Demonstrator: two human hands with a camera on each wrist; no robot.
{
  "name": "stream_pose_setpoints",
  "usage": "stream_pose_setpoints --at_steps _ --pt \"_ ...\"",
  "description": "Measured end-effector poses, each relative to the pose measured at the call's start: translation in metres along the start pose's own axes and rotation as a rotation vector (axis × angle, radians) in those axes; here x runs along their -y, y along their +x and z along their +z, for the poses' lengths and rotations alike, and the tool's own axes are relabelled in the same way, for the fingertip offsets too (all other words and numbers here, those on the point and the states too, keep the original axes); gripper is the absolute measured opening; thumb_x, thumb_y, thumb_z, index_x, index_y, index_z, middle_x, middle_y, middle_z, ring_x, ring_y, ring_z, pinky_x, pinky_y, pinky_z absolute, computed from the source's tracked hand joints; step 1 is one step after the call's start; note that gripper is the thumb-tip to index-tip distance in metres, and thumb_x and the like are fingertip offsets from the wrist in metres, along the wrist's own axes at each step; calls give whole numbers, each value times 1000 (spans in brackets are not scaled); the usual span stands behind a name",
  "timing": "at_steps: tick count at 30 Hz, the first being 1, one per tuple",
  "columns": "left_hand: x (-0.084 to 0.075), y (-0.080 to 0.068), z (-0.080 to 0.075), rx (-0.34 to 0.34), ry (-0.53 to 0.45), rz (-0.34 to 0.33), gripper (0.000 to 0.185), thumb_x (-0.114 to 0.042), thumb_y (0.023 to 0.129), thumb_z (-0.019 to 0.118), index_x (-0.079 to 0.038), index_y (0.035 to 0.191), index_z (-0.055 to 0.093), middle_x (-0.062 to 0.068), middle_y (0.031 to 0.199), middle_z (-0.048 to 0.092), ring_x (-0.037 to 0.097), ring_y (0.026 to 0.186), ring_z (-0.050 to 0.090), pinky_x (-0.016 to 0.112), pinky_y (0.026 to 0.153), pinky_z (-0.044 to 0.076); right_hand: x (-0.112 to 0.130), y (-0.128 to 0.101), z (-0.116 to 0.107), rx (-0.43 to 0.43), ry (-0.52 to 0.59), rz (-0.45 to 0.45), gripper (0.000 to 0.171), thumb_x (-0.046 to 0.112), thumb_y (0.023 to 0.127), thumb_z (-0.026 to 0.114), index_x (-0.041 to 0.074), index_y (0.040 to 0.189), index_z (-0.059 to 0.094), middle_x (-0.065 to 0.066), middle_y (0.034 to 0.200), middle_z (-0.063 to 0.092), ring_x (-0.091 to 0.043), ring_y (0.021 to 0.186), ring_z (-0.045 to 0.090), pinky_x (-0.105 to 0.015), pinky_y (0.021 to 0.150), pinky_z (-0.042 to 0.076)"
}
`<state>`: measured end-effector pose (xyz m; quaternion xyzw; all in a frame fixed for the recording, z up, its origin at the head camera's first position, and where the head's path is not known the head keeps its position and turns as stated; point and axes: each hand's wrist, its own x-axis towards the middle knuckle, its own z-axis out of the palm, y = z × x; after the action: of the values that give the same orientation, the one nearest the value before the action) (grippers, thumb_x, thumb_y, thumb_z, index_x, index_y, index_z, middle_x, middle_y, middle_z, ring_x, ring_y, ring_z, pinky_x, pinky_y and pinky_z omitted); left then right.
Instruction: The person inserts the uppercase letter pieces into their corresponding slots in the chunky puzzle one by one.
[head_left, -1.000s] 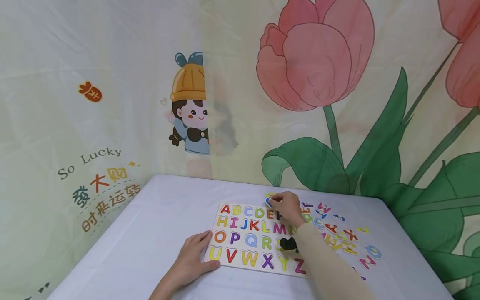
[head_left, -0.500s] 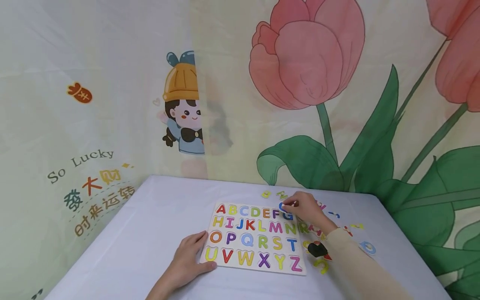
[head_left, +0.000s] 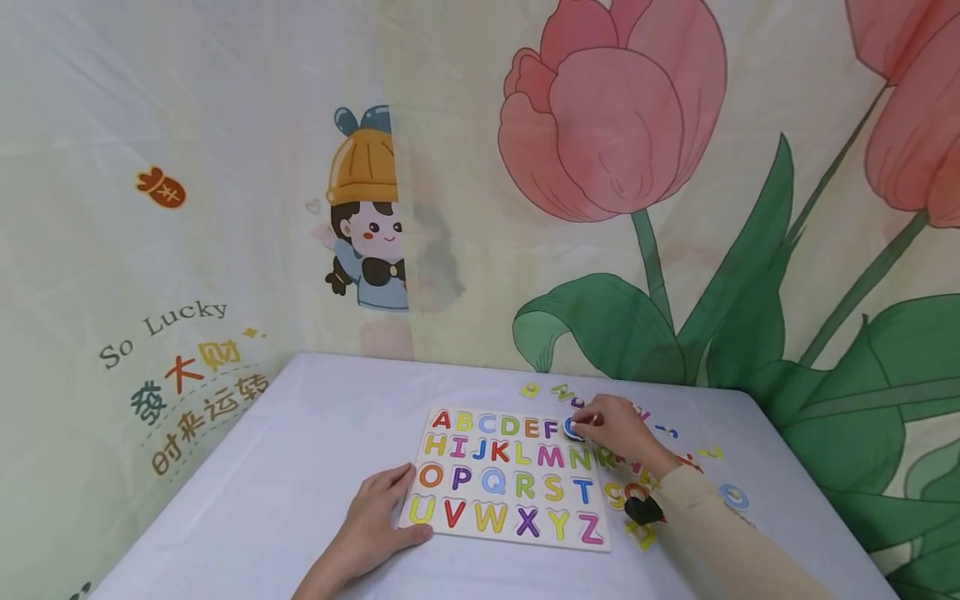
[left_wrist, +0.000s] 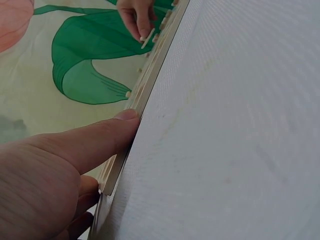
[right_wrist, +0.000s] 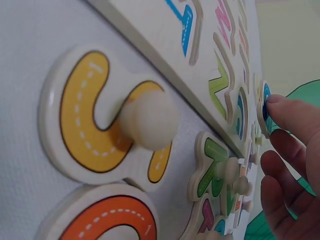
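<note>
The right hand (head_left: 617,423) pinches a blue letter piece (head_left: 574,428) between thumb and fingertips. The piece sits at the far right corner of the alphabet board (head_left: 510,475), at the end of the top row, directly after the F. In the right wrist view the blue letter piece (right_wrist: 264,109) stands on edge, tilted against the board rather than flat in it, with one fingertip (right_wrist: 287,111) on its upper rim. Whether any part of it has entered the recess cannot be determined.

The deciding relation: the piece lies to the left of the right hand, on the board side, and the recess lies under and just left of the piece. The piece's flat face is turned steeply up from the board surface, so its plane does not match the plane of the board.

The left hand (head_left: 372,523) rests flat on the near left corner of the board, fingers straight, holding nothing. In the left wrist view a finger (left_wrist: 90,141) presses along the board's edge. This hand is well apart from the blue piece; the right hand is plainly the nearer.

Loose letter pieces lie on the tabletop (head_left: 300,467) just right of the board, among them a yellow S (right_wrist: 107,120) beside the board's edge.
</note>
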<state>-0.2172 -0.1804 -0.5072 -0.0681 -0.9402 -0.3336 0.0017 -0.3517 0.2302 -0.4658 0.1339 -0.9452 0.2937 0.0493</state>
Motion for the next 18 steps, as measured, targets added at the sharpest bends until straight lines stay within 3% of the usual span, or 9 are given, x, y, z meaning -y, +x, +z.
stream_pose_setpoints --at_steps 18 --pt "-4 -3 -4 4 -2 7 102 -50 79 92 -8 160 48 10 164 45 39 151 35 65 121 35 -11 0 9 2 -5 -18 12 20 95 82 15 106 85 4 92 65 -14 83 56 -25 70 51"
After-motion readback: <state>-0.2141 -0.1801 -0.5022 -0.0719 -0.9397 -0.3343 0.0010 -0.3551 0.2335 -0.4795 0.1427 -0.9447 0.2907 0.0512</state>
